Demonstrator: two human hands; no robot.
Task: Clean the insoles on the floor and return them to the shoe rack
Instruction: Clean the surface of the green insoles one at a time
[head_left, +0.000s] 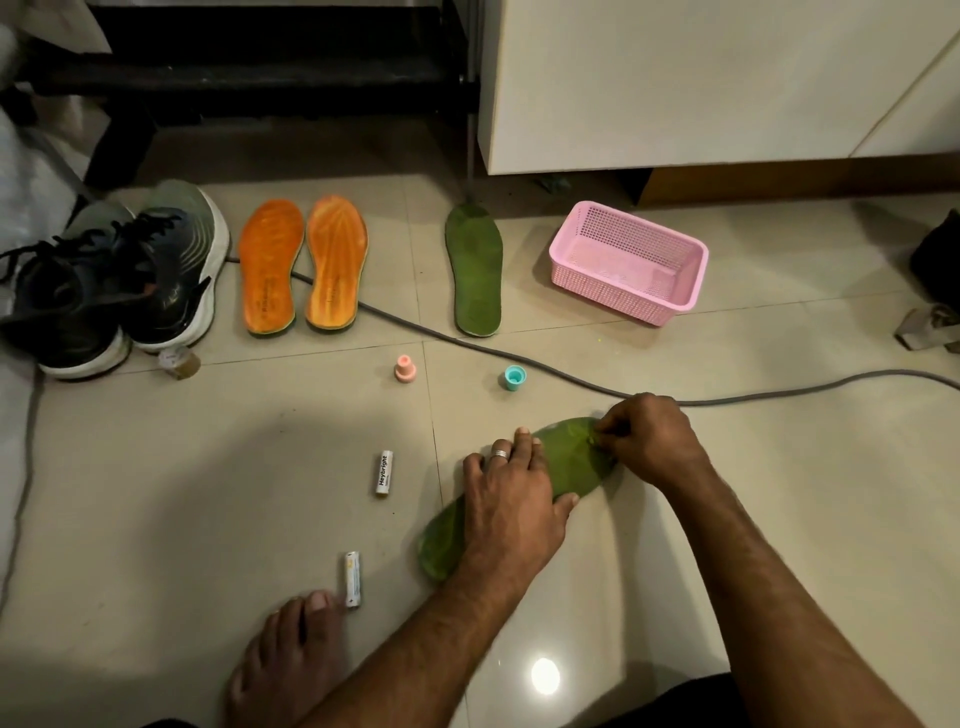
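the cleaning looks to be in its middle stretch, as far as one can judge. low and right of centre in the frame, a green foam insole (571, 467) lies slantwise on the beige tiled floor (208, 467), and both hands are on it. the left hand (511, 499) lies flat across its middle with fingers spread, pressing it down and gripping nothing. the right hand (647, 441) is curled at the toe end, its fingertips pinched together on the surface, seemingly picking or rubbing at a spot (whether some small tool is between them cannot be told).

none of the insoles has gone back yet. a second green insole (475, 270) lies alone at upper centre, and a pair of orange insoles (304, 265) lie side by side to its left, just beside a pair of dark running shoes (114, 280) at the left edge. the dark shoe rack (270, 67) stands along the top left, and no insole shows on it. so this one is unfinished, the others cannot be judged clean or not, and all four are left to return.

the one container, a pink perforated plastic basket (628, 262) at upper right, shows nothing inside. two white cylindrical tubes (384, 473) lie lower centre, with a pink cap (405, 368) and a teal cap (514, 378) standing apart above them.
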